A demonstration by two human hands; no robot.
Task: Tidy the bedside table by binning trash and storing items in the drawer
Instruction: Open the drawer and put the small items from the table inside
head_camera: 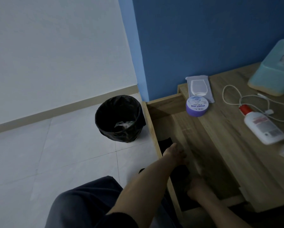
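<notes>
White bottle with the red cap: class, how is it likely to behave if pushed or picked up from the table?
Lying on its side, the white bottle would probably slide or pivot rather than tip. Its smooth plastic looks stiff and perhaps slippery. The white cable runs close by its red cap, so a push might drag it.

I see bin [120,135] on floor, left of open drawer [164,102]. On tabletop [228,145]: jar [197,106] before wipes pack [199,87]; cable [246,102], lotion bottle [263,129] right; tissue box [274,69] behind.
</notes>
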